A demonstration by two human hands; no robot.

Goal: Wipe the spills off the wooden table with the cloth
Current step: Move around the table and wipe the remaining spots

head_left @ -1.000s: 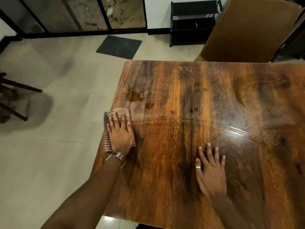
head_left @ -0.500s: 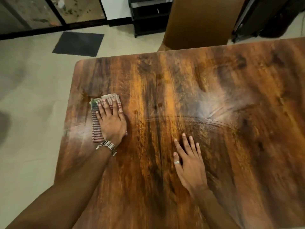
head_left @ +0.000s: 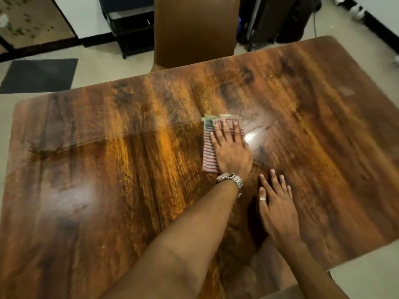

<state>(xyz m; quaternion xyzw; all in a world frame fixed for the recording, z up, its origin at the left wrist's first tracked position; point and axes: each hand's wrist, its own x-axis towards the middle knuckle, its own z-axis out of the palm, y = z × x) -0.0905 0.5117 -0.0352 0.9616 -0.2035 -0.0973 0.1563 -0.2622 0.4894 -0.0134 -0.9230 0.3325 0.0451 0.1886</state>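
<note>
wooden desk (head_left: 133, 190), glossy, dark-streaked grain, fills most of the view. folded striped cloth (head_left: 208, 147), red and white with a greenish far corner, lies flat near the middle of the desk, a little toward the far edge. left hand (head_left: 232, 151) lies palm down on the cloth, fingers spread wide and pointing at the far edge, pressing it flat, not gripping. metal wristwatch (head_left: 231, 180) on that wrist. right hand (head_left: 278, 212) flat on bare wood just beside the left wrist, nearer the near edge, fingers splayed wide, holding nothing; ring (head_left: 262, 198) on one finger. wet smear line (head_left: 90, 143) runs from the cloth toward the left edge, ending in a dark feathered streak. bright glare patch just right of the cloth. brown chair back (head_left: 194, 29) stands against the far edge. dark floor mat (head_left: 38, 75) on pale tiles beyond the far left corner. black shelf unit (head_left: 129, 24) at the wall.
</note>
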